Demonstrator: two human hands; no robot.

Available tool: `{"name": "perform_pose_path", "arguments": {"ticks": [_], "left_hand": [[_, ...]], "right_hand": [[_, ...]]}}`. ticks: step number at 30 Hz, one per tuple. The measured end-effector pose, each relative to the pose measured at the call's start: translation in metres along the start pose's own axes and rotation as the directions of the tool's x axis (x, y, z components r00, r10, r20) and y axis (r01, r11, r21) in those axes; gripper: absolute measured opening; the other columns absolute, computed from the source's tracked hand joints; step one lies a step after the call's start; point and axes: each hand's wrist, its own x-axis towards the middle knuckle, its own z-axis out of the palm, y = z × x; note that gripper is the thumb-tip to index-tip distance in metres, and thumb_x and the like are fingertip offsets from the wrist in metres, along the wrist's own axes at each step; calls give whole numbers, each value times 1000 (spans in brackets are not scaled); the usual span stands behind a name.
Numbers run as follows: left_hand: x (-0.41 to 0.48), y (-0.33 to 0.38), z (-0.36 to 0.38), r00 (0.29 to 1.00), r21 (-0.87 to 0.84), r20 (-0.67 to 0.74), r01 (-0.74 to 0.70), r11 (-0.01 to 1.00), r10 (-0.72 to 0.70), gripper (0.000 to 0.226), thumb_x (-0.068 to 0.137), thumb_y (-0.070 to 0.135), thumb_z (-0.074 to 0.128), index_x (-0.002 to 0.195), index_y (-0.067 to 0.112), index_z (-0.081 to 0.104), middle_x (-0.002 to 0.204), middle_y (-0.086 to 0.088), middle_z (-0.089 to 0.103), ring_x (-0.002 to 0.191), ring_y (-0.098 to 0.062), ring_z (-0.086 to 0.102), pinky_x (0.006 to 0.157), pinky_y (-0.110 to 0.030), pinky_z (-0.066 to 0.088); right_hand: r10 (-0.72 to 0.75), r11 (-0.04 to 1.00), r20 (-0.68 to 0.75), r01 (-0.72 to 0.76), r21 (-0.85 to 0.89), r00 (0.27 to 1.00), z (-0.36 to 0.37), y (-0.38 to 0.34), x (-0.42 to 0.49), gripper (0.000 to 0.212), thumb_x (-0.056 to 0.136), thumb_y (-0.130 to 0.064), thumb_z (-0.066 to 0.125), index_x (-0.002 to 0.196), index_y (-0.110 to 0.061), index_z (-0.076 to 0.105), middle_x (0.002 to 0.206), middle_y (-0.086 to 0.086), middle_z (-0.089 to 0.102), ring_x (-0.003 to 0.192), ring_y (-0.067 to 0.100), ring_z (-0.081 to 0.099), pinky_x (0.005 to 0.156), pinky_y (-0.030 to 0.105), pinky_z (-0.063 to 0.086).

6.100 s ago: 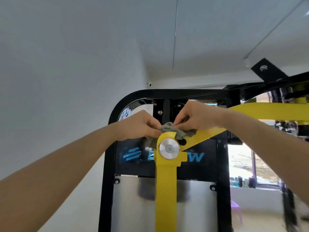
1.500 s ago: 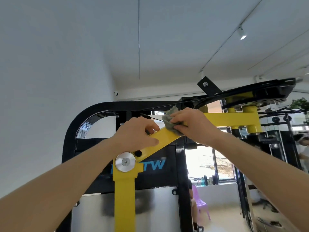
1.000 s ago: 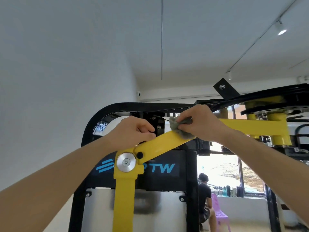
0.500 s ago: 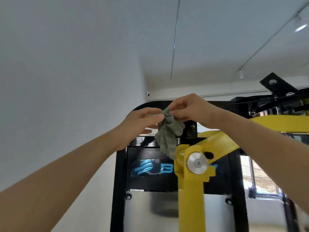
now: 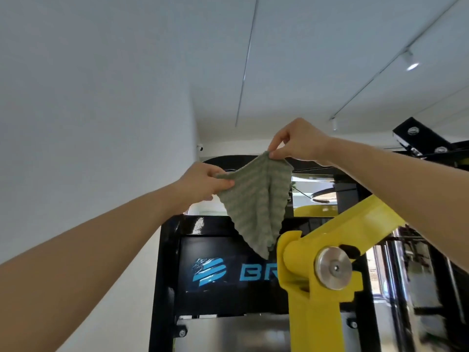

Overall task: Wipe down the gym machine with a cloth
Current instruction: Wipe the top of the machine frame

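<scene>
Gym machine (image 5: 256,288) fills the lower middle of the view: a black frame with a rounded top, a glossy black panel, and a bare metal sheet (image 5: 228,334) bolted below it. Yellow upright (image 5: 314,313) stands in front on the right, and a yellow arm (image 5: 365,224) slants up and to the right from a round silver pivot cap (image 5: 333,268) at their joint. On the black panel a blue striped emblem (image 5: 209,271) sits beside blue letters (image 5: 255,271) reading "BR"; the rest of the word is hidden behind the yellow upright.

Cloth (image 5: 256,201) hangs spread out in the air in front of the machine's upper part, above and just left of the pivot. It is grey-green with ribbed, wavy rows, drawn wide along its top edge and tapering to a point that dangles near the top of the yellow upright; whether it touches is unclear.

Both hands are raised and apart. The left hand (image 5: 203,180) pinches the cloth's left corner, and the right hand (image 5: 297,142), slightly higher, pinches the top corner between thumb and fingertips.
</scene>
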Motion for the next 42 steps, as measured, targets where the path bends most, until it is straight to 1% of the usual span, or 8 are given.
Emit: {"name": "perform_pose_path", "arguments": {"ticks": [7, 12, 15, 18, 25, 29, 36, 42], "left_hand": [[84, 32, 9, 982, -376, -112, 100, 921, -152, 7, 96, 16, 66, 100, 10, 68, 54, 2, 62, 38, -6, 53, 34, -14, 36], [146, 42, 36, 983, -677, -103, 42, 734, -151, 7, 99, 3, 56, 98, 2, 63, 91, -15, 74, 74, -23, 74, 61, -25, 62], [176, 37, 59, 990, -500, -134, -29, 866, -44, 4, 93, 7, 64, 94, 7, 67, 95, -11, 68, 86, -22, 64, 73, -25, 56], [192, 26, 75, 978, -42, -86, -193, 980, 189, 14, 90, 14, 69, 101, 21, 73, 102, 0, 67, 97, -16, 62, 91, -27, 49], [201, 23, 82, 906, 612, 250, -420, 670, 340, 40, 92, 41, 67, 132, 35, 64, 128, 6, 65, 114, -16, 59, 102, -37, 48], [197, 23, 73, 899, 718, 282, -430, 547, 336, 48, 90, 58, 65, 134, 43, 59, 127, 14, 63, 114, -15, 59, 96, -40, 49], [183, 6, 39, 912, 742, 235, -391, 545, 336, 53, 84, 60, 71, 132, 41, 60, 123, 15, 65, 113, -15, 60, 90, -36, 48], [158, -19, -11, 933, 773, 134, -309, 554, 334, 61, 80, 60, 75, 136, 42, 57, 124, 17, 63, 114, -14, 57, 86, -34, 44]], "right_hand": [[342, 891, 2, -325, 318, 940, -7, 32, 49, 9, 89, 6, 67, 98, 7, 68, 80, 21, 71, 57, 25, 67, 51, 27, 59], [365, 859, 5, -339, 382, 931, -5, 62, 80, 21, 88, 9, 64, 110, 10, 64, 93, 18, 66, 73, 25, 69, 68, 34, 63], [350, 903, 25, -344, 256, 937, -6, 80, 89, 27, 93, -1, 65, 119, 3, 62, 106, 16, 68, 94, 25, 68, 78, 39, 60], [346, 934, 37, -348, 84, 938, -10, 96, 95, 26, 92, -6, 68, 117, 0, 63, 113, 15, 68, 105, 27, 67, 83, 41, 57], [348, 889, 114, -290, -354, 930, -23, 128, 92, 39, 84, -18, 79, 121, -11, 70, 125, 6, 66, 112, 24, 61, 90, 35, 51], [158, 911, 109, -103, -399, 981, -12, 123, 88, 60, 79, -16, 84, 134, -17, 61, 115, 1, 59, 110, 22, 56, 98, 32, 42], [76, 967, 265, -6, -254, 961, 11, 89, 97, 35, 78, 1, 77, 112, -10, 74, 98, 6, 74, 86, 19, 69, 56, 8, 46], [-23, 963, 291, 99, -252, 957, 45, 49, 106, 42, 82, -29, 82, 121, -21, 71, 106, -2, 71, 102, 15, 64, 74, 17, 41]]}}
